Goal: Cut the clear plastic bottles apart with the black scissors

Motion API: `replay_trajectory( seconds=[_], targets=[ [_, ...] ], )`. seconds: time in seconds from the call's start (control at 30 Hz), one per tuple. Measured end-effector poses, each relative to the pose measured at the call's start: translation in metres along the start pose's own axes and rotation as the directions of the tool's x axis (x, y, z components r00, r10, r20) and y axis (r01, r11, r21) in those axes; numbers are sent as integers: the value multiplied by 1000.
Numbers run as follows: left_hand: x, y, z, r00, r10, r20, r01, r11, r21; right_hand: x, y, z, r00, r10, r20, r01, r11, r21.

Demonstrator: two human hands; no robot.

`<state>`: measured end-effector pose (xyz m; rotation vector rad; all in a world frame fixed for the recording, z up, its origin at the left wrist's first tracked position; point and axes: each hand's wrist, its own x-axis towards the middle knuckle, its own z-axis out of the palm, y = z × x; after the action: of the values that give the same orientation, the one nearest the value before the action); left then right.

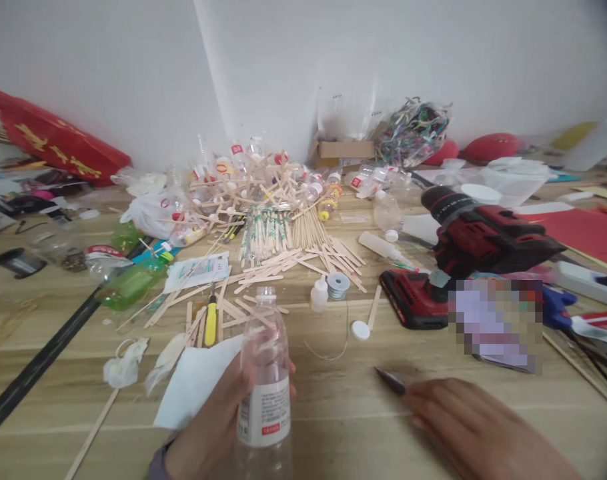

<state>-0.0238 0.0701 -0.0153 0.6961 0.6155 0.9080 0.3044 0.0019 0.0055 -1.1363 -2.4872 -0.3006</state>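
Note:
My left hand (218,407) is closed round a clear plastic bottle (264,413) from behind. The bottle stands upright, without a cap, and has a white label with a small red patch. To the right, my right hand (463,423) lies low over the table, its fingers closed on a dark pointed tool (391,381). Only the tool's tapered end shows; its grip is hidden under the fingers. A white paper sheet (198,380) lies beside my left wrist. Beyond the bottle are a yellow-handled screwdriver (211,321) and a white round cap (360,330).
A red and black cordless drill (488,233) stands at the right. Wooden sticks (268,267) and several empty bottles heap up in the middle. Near them are a small dropper bottle (319,293) and a wire spool (338,285). A green bottle (133,283) lies left.

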Motion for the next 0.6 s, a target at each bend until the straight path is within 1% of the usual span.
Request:
replay_trajectory(
  seconds=[0.03, 0.07, 0.1, 0.13, 0.2, 0.27, 0.33, 0.47, 0.53, 0.6],
  targets=[
    [0, -1, 0, 1000, 8, 7, -8, 1000, -14, -13, 14, 2, 1000, 13, -28, -16, 995, -100],
    [0, -1, 1, 1000, 8, 17, -8, 1000, -29, -26, 25, 4, 1000, 21, 13, -19, 990, -142],
    [1, -1, 1, 1000, 3, 22, -2, 999, -40, -37, 33, 6, 997, 32, 64, -22, 988, -154],
    [1, -1, 2, 1000, -5, 23, 6, 999, -47, -46, 39, 9, 995, 50, 85, -36, 988, -153],
    [1, -1, 4, 1000, -17, 11, 18, 999, -47, -51, 44, 11, 981, 84, 177, -68, 993, -94],
    [1, -1, 5, 1000, -22, -1, 22, 999, -48, -45, 43, 11, 959, 143, 244, -149, 989, 3],
    [1, -2, 5, 1000, -25, -3, 25, 998, -51, -34, 42, 8, 938, 200, 284, -240, 965, 110],
    [1, -3, 7, 1000, -29, -1, 29, 999, -34, -21, 39, 4, 912, 281, 299, -359, 899, 249],
    [0, -4, 8, 999, -33, 2, 33, 999, -38, -19, 36, 4, 886, 338, 318, -434, 846, 309],
    [0, -4, 8, 999, -35, -2, 35, 999, -38, -13, 31, 4, 848, 382, 369, -515, 761, 395]
  ],
)
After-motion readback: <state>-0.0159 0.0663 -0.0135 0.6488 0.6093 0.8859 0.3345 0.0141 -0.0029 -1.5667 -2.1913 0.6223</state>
